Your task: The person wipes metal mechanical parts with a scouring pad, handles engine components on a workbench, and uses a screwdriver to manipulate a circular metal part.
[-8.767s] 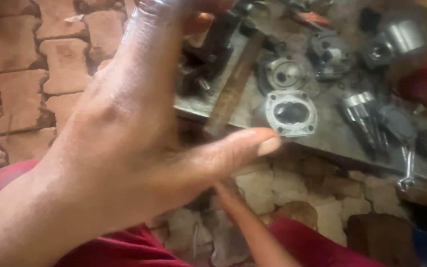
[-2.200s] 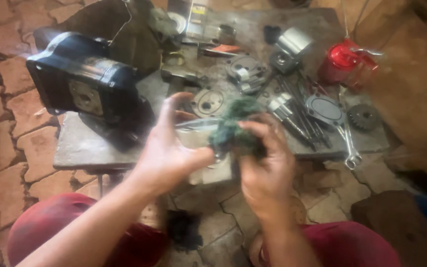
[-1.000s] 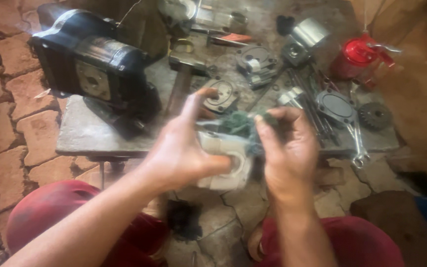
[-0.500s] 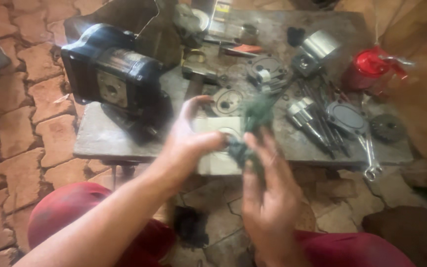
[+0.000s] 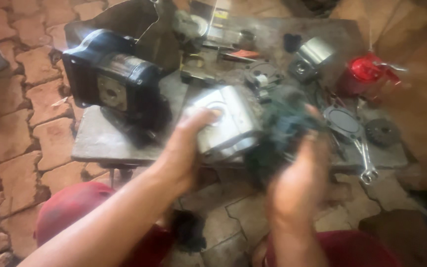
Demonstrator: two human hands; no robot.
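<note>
You're gripping the metal block (image 5: 228, 123) w/ left hand (image 5: 186, 153), right hand (image 5: 297, 183) clutching rag (image 5: 280, 131); it's overhanging the table (image 5: 105, 143) edge, could slip.

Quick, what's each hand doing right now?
Left hand: closed on a silver-grey metal housing block.
Right hand: closed on a dark green crumpled rag.

- One view only, from a camera worn on the person's head.
- It looks steeply down and forward, over both forearms, onto a low metal table (image 5: 105, 143) and brick floor (image 5: 11, 123).
- It is close: the hands fill the middle, blurred.
</note>
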